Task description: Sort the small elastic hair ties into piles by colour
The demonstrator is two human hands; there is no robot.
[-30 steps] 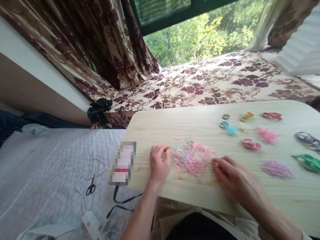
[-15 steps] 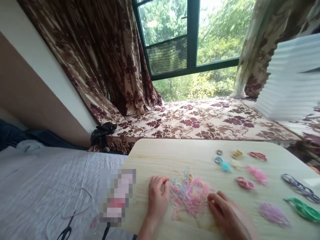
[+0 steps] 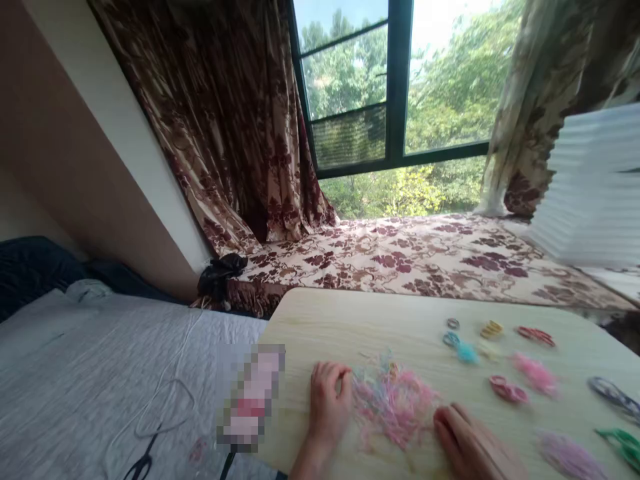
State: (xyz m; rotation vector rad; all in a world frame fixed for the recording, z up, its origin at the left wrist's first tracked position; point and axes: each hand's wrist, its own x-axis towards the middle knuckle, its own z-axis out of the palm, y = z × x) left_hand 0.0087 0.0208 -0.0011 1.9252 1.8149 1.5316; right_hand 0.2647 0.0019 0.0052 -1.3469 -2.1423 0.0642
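A loose, tangled heap of thin elastic bands [image 3: 400, 407], mostly pink with some pale blue and lilac, lies on the pale wooden table [image 3: 320, 320]. At its left edge rests my left hand [image 3: 327, 403], fingers curled and thumb tip meeting the forefinger. My right hand [image 3: 475, 443] is low at the heap's right edge, fingers drawn together and blurred. Whatever either pinch may hold is hidden. Sorted bunches lie to the right: pink bands [image 3: 535, 375], blue bands [image 3: 467, 353], lilac bands [image 3: 573, 457], and a pink hair tie bundle [image 3: 509, 389].
Farther back are red [image 3: 536, 335], yellow [image 3: 492, 329] and grey hair ties [image 3: 453, 323]; green ones [image 3: 623, 447] sit at the right. Left of the table is a bed [image 3: 110, 373] with a white cable. A blurred-out object [image 3: 253, 397] overlaps the table's left edge.
The view has tilted up and turned slightly left, so everything sits lower and farther right. Both hands stay at the heap's sides with little visible movement.
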